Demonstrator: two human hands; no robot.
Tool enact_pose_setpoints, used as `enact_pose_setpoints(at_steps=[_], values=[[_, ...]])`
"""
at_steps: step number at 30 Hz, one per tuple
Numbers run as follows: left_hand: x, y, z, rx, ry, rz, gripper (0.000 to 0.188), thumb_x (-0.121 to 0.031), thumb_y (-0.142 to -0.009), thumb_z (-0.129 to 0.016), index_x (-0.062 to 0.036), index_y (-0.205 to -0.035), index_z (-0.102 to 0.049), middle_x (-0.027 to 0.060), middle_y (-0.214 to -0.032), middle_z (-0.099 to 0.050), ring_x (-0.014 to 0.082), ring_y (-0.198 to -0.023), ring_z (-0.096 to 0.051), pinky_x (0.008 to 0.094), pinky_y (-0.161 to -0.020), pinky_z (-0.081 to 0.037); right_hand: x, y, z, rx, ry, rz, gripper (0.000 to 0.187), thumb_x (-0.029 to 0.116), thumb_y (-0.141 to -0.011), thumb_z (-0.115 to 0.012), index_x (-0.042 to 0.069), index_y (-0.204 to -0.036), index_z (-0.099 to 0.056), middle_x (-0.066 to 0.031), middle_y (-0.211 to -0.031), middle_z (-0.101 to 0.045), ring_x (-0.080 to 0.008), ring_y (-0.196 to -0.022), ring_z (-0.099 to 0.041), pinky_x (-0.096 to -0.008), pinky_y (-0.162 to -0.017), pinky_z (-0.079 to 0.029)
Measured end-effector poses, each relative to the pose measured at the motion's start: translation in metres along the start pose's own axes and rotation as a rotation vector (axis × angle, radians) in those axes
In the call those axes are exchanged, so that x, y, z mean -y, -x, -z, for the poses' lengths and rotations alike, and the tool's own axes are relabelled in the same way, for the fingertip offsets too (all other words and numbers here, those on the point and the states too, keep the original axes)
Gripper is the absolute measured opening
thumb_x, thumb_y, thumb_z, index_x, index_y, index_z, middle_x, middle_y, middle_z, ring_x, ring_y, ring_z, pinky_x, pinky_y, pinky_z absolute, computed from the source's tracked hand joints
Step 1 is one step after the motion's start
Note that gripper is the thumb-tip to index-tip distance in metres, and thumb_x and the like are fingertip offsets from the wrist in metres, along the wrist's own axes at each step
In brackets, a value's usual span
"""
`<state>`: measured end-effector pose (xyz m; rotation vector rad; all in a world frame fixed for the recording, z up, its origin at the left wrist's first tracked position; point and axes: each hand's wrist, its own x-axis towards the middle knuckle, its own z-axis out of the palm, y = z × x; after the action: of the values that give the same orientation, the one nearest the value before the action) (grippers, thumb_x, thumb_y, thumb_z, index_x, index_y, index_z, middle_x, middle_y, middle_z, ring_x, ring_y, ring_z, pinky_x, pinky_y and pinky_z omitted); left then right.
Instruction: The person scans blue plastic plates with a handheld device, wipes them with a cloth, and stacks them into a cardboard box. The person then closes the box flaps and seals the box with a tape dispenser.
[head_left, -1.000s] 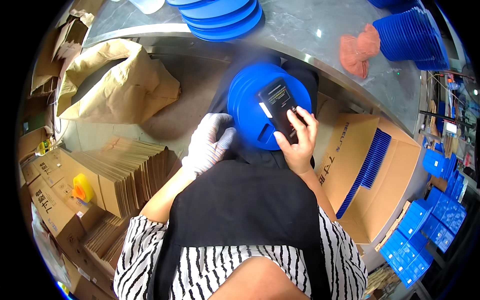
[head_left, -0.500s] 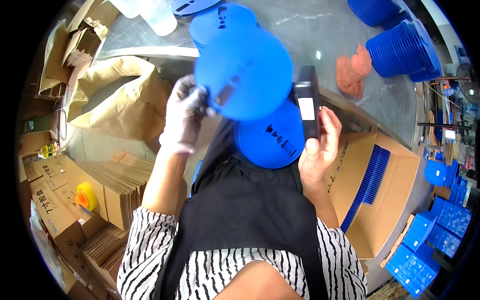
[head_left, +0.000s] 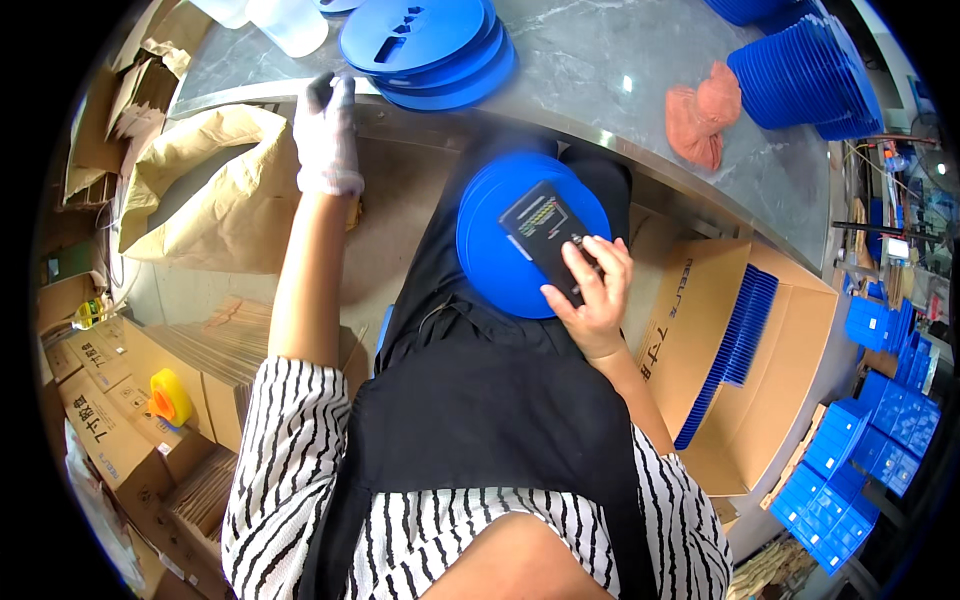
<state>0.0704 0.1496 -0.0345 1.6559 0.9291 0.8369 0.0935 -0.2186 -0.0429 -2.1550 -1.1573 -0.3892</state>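
Note:
A round blue plastic reel (head_left: 484,240) lies on my lap, with more blue rims showing under its edge. My right hand (head_left: 595,300), bare, has its fingers and thumb on a flat black rectangular box (head_left: 545,235) with small printing, lying tilted across the reel's face. My left hand (head_left: 328,150), in a light glove with dark fingertips, is raised by the table's front edge. Its fingers are a little apart and hold nothing. Just right of them, a stack of blue reels (head_left: 425,35) with slotted centres sits on the table's edge.
An orange-pink cloth (head_left: 703,115) and ribbed blue reel stacks (head_left: 795,75) rest on the grey table (head_left: 590,60). At right stands an open carton (head_left: 790,370) holding blue reels. A brown paper sack (head_left: 215,190) and cartons with yellow tape (head_left: 170,397) are at left.
The blue reel my left hand held has left it, and that hand has moved up and left. My right hand has brought the black box from upright down flat onto the lap reel.

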Motion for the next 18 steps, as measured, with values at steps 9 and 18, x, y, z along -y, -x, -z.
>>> enact_pose_setpoints(at_steps=[9,18], values=[[0.005,0.144,0.017,0.321,-0.024,0.018,0.025,-0.01,-0.095,-0.061,-0.002,-0.118,-0.061,0.004,-0.104,-0.063,0.0111,-0.089,-0.057,0.0263,-0.083,-0.048,0.004,0.008,-0.013,0.136,0.139,-0.005,0.046,0.029,-0.079,-0.077,0.015,-0.121,-0.067,-0.0072,-0.13,-0.053,-0.028,-0.12,-0.052,-0.0517,-0.11,-0.029],[-0.017,0.176,0.013,0.548,-0.25,-0.042,0.023,-0.007,-0.089,-0.066,-0.0028,-0.112,-0.067,0.0119,-0.1,-0.063,0.023,-0.087,-0.065,0.0312,-0.08,-0.052,0.002,0.008,-0.013,0.125,0.093,-0.035,0.05,0.026,-0.076,-0.08,0.014,-0.122,-0.066,-0.0079,-0.129,-0.054,-0.0294,-0.12,-0.052,-0.0531,-0.109,-0.032]])
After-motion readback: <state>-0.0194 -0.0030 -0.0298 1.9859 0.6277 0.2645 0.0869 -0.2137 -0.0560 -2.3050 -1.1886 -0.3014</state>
